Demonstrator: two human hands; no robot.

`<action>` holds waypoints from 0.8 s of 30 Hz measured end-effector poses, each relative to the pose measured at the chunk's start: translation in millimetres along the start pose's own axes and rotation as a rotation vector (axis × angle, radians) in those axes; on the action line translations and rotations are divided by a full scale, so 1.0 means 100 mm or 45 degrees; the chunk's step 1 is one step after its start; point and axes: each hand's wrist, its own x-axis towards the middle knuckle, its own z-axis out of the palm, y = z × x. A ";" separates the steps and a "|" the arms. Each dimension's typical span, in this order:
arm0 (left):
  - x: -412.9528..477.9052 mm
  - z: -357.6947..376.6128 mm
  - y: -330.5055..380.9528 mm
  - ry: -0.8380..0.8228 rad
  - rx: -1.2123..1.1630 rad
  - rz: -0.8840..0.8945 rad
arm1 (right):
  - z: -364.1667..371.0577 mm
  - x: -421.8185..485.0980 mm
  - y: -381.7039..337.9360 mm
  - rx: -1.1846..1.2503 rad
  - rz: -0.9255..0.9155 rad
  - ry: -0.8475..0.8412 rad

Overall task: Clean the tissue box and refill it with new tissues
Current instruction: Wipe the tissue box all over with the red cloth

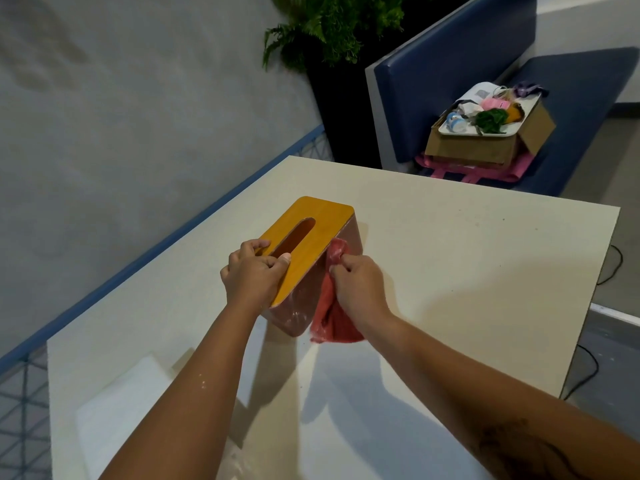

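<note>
White table (450, 254), hands gripping tissue box (322, 216), red cloth (332, 313)

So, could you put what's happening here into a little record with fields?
tissue box: on the table, no tissue showing at its slot
left hand: grips the box top by the slot
right hand: holds a red cloth against the box's side
stage: wiping, not yet refilled
nearby: white stack, near left of table
</note>
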 end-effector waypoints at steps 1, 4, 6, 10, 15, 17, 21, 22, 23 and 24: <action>0.00 0.00 0.00 -0.002 0.008 0.006 | 0.04 -0.09 -0.02 -0.032 -0.046 -0.017; 0.01 0.01 -0.03 -0.016 0.041 0.021 | 0.22 -0.44 0.00 -0.051 -0.111 -0.151; 0.01 0.02 -0.03 -0.011 0.043 0.021 | 0.32 -0.62 0.07 -0.044 -0.162 -0.210; 0.00 0.01 -0.01 0.008 0.036 0.028 | 0.32 -0.67 0.12 -0.081 -0.156 -0.264; 0.00 0.01 -0.02 0.002 0.028 0.028 | 0.12 -0.34 0.05 -0.106 -0.092 -0.112; 0.01 0.02 -0.03 0.001 0.034 0.023 | 0.07 -0.23 0.02 -0.097 -0.063 -0.083; 0.01 0.02 -0.02 0.009 0.043 0.023 | 0.19 -0.36 0.04 -0.070 -0.113 -0.113; 0.01 0.02 -0.02 0.009 0.041 0.023 | 0.23 -0.45 0.05 -0.069 -0.127 -0.149; 0.00 0.02 -0.02 0.009 0.040 0.023 | 0.27 -0.53 0.08 -0.076 -0.147 -0.192; 0.01 0.02 -0.02 0.008 0.038 0.022 | 0.31 -0.61 0.11 -0.094 -0.173 -0.231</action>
